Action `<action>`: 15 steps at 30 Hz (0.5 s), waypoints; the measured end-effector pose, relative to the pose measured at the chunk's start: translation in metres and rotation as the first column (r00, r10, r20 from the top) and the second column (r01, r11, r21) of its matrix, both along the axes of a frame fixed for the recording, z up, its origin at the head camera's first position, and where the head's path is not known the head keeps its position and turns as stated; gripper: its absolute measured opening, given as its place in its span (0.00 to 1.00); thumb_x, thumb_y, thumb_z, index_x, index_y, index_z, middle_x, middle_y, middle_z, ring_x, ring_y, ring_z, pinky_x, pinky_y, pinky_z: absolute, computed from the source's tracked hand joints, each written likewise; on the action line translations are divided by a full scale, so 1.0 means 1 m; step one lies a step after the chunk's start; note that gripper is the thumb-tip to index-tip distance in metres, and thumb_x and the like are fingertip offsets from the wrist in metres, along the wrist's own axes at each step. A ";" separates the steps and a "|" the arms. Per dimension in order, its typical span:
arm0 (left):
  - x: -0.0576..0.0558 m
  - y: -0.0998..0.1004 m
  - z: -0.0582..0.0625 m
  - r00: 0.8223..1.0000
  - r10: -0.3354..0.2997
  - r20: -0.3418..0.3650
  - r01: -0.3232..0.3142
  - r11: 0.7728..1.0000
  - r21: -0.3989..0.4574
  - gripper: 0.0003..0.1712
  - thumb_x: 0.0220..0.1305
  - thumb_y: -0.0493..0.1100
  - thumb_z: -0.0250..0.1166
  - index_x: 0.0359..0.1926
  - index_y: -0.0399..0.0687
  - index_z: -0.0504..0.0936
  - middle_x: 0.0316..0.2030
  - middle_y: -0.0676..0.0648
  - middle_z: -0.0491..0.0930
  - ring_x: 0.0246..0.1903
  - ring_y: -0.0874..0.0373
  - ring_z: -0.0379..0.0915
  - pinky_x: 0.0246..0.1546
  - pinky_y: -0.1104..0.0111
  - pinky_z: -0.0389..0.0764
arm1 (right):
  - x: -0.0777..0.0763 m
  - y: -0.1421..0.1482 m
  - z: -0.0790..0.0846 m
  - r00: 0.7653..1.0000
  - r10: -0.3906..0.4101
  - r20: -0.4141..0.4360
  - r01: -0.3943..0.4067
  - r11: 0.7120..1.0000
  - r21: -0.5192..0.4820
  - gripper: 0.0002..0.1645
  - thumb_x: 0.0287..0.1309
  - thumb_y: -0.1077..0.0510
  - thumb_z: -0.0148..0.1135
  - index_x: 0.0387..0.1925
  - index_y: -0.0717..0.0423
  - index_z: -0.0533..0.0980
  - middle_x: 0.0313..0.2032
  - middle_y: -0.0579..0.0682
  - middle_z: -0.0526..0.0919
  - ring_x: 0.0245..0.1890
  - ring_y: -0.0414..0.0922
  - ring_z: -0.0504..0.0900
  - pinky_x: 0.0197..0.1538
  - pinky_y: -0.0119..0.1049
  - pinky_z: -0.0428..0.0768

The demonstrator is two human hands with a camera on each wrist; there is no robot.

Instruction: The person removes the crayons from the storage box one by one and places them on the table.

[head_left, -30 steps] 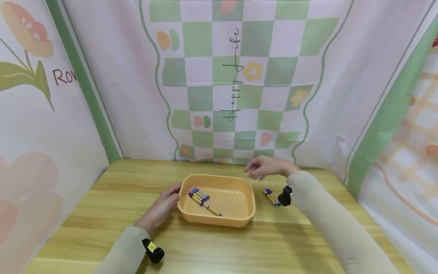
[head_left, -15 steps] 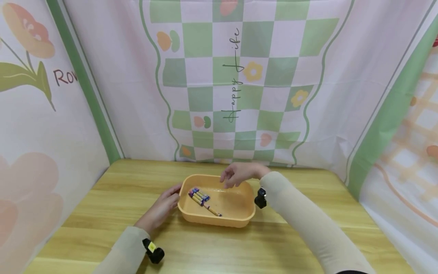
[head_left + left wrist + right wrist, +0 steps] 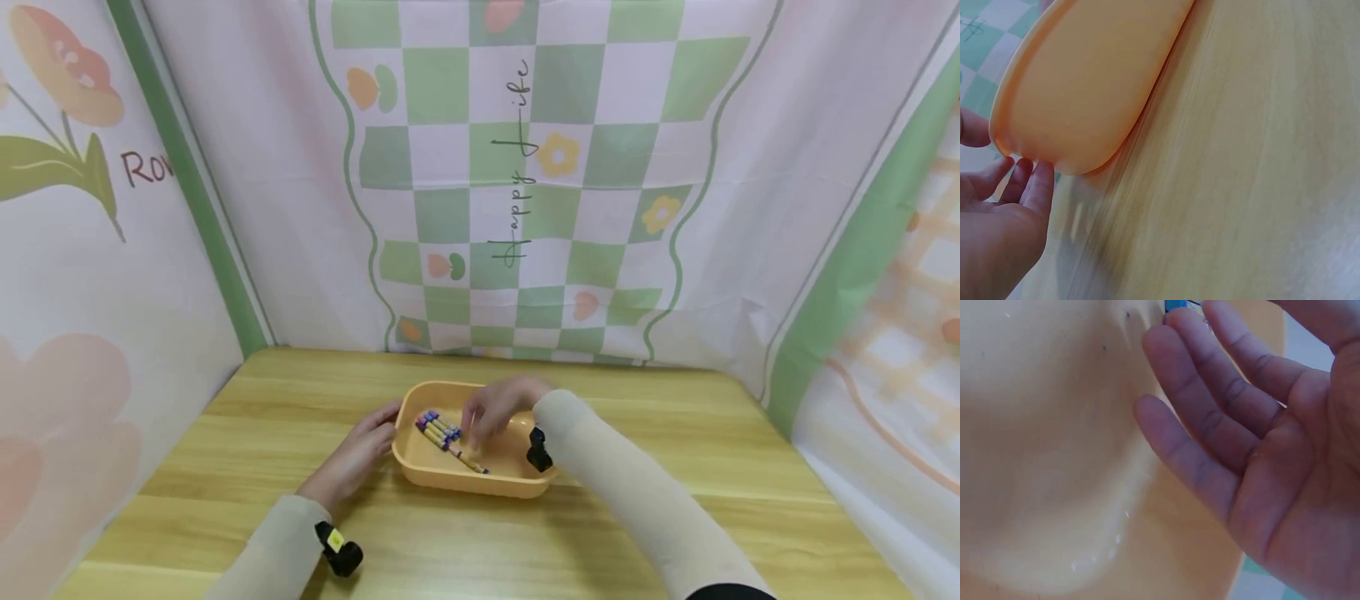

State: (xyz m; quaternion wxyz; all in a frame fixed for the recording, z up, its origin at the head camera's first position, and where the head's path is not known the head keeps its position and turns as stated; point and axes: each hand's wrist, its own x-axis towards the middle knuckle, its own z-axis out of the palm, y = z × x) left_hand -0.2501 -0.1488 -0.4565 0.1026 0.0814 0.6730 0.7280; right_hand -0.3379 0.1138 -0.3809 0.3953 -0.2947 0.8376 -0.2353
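Note:
A shallow orange plastic basin (image 3: 480,481) sits on the table with several yellow-wrapped crayons (image 3: 435,433) bunched at its left; one crayon (image 3: 471,461) lies apart, slanting from the bunch. My left hand (image 3: 358,454) touches the basin's left end; in the left wrist view its fingertips (image 3: 1040,172) meet the outer wall right at the rim. My right hand (image 3: 493,408) reaches down inside the basin, fingertips close beside the crayon bunch. The right wrist view shows its fingers (image 3: 1182,381) extended and slightly bent, with a blue crayon end (image 3: 1175,305) past them; the thumb is mostly out of frame.
The wooden table (image 3: 300,400) extends around the basin. A patterned cloth backdrop (image 3: 442,167) hangs behind its far edge, with more cloth at both sides. My right sleeve (image 3: 622,483) covers the table just right of the basin.
My right hand has moved left from above the table, over the rim and down into the basin. Crayons seen on the table at right are hidden behind my sleeve. The left hand stays put.

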 end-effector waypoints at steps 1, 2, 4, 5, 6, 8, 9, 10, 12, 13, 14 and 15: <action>0.000 0.000 0.000 1.000 -0.003 0.001 0.003 1.000 0.006 0.35 0.69 0.31 0.46 0.76 0.32 0.52 0.75 0.34 0.52 0.70 0.37 0.56 0.71 0.49 0.58 | 0.000 -0.001 -0.002 1.000 0.005 0.011 -0.005 1.000 0.010 0.17 0.57 0.55 0.71 0.48 0.53 0.80 0.44 0.45 0.83 0.44 0.41 0.80 0.52 0.42 0.81; 0.000 0.000 0.000 1.000 -0.008 -0.005 0.008 1.000 0.005 0.35 0.69 0.31 0.46 0.76 0.32 0.52 0.75 0.33 0.52 0.71 0.37 0.56 0.71 0.48 0.57 | -0.001 -0.003 -0.005 1.000 0.007 0.016 -0.007 1.000 0.020 0.17 0.57 0.55 0.71 0.47 0.53 0.80 0.44 0.45 0.82 0.44 0.41 0.80 0.51 0.40 0.81; -0.001 0.001 0.000 1.000 -0.005 -0.006 0.005 1.000 0.007 0.35 0.69 0.31 0.46 0.76 0.31 0.52 0.75 0.33 0.53 0.71 0.37 0.56 0.71 0.48 0.57 | -0.002 -0.006 -0.010 0.999 0.006 0.038 -0.007 1.000 0.025 0.16 0.57 0.55 0.72 0.46 0.53 0.80 0.43 0.45 0.82 0.42 0.39 0.79 0.47 0.36 0.81; -0.001 0.001 0.000 1.000 -0.004 -0.005 0.004 1.000 0.007 0.35 0.69 0.31 0.46 0.76 0.32 0.53 0.75 0.33 0.53 0.71 0.37 0.56 0.71 0.48 0.57 | -0.002 -0.007 -0.013 0.999 0.007 0.044 -0.008 1.000 0.026 0.15 0.57 0.56 0.72 0.45 0.53 0.80 0.41 0.45 0.83 0.40 0.38 0.79 0.45 0.35 0.82; -0.001 0.001 -0.001 1.000 0.001 -0.004 -0.001 1.000 0.006 0.34 0.69 0.31 0.46 0.75 0.32 0.53 0.75 0.33 0.53 0.70 0.38 0.56 0.71 0.48 0.58 | -0.002 -0.008 -0.015 0.999 0.006 0.049 -0.007 1.000 0.026 0.14 0.57 0.56 0.72 0.43 0.53 0.80 0.39 0.45 0.83 0.38 0.38 0.79 0.43 0.34 0.82; -0.001 0.002 -0.001 1.000 0.008 0.000 -0.008 1.000 0.006 0.34 0.69 0.32 0.47 0.75 0.32 0.54 0.75 0.34 0.54 0.70 0.38 0.56 0.71 0.48 0.58 | -0.003 -0.011 -0.021 0.998 -0.007 0.068 0.006 1.000 0.016 0.12 0.56 0.58 0.73 0.41 0.54 0.80 0.35 0.45 0.83 0.33 0.37 0.79 0.38 0.31 0.81; -0.001 0.002 -0.001 1.000 0.014 0.005 -0.014 1.000 0.005 0.34 0.69 0.32 0.47 0.75 0.33 0.54 0.75 0.34 0.54 0.70 0.38 0.56 0.71 0.48 0.58 | -0.003 -0.012 -0.023 0.997 -0.015 0.078 0.014 1.000 0.011 0.12 0.55 0.58 0.73 0.39 0.54 0.80 0.33 0.44 0.83 0.31 0.37 0.78 0.36 0.31 0.80; -0.001 0.002 -0.001 1.000 0.015 0.005 -0.015 1.000 0.003 0.34 0.69 0.32 0.47 0.76 0.33 0.54 0.75 0.34 0.54 0.71 0.38 0.56 0.71 0.48 0.57 | -0.002 -0.013 -0.025 0.997 -0.018 0.078 0.018 1.000 0.008 0.11 0.54 0.58 0.73 0.38 0.53 0.79 0.31 0.44 0.83 0.29 0.37 0.78 0.33 0.30 0.79; 0.000 0.002 -0.001 1.000 0.019 0.004 -0.019 1.000 -0.004 0.35 0.69 0.32 0.47 0.76 0.32 0.54 0.75 0.34 0.53 0.71 0.38 0.56 0.71 0.48 0.57 | -0.002 -0.014 -0.028 0.997 -0.027 0.072 0.027 1.000 0.002 0.12 0.53 0.58 0.75 0.37 0.52 0.79 0.29 0.43 0.82 0.27 0.36 0.77 0.30 0.29 0.76; 0.000 0.002 -0.001 1.000 0.019 0.005 -0.019 1.000 -0.005 0.35 0.69 0.32 0.47 0.76 0.32 0.54 0.75 0.34 0.53 0.71 0.38 0.55 0.72 0.48 0.56 | -0.002 -0.014 -0.029 0.997 -0.029 0.068 0.030 1.000 -0.006 0.12 0.52 0.58 0.75 0.36 0.52 0.79 0.28 0.43 0.82 0.26 0.36 0.76 0.29 0.29 0.75; 0.000 0.001 -0.001 1.000 0.018 0.005 -0.018 1.000 -0.006 0.35 0.69 0.32 0.47 0.76 0.32 0.53 0.75 0.34 0.53 0.71 0.38 0.55 0.72 0.48 0.56 | -0.001 -0.015 -0.030 0.998 -0.030 0.063 0.031 0.999 -0.010 0.12 0.52 0.58 0.75 0.35 0.52 0.79 0.28 0.43 0.82 0.26 0.36 0.76 0.28 0.29 0.74; 0.001 0.001 -0.001 1.000 0.016 0.001 -0.016 1.000 -0.008 0.35 0.69 0.32 0.47 0.76 0.32 0.53 0.75 0.33 0.53 0.71 0.38 0.55 0.72 0.48 0.56 | -0.001 -0.015 -0.030 0.998 -0.031 0.057 0.031 0.999 -0.013 0.12 0.52 0.58 0.76 0.35 0.52 0.79 0.27 0.43 0.82 0.25 0.36 0.75 0.27 0.29 0.73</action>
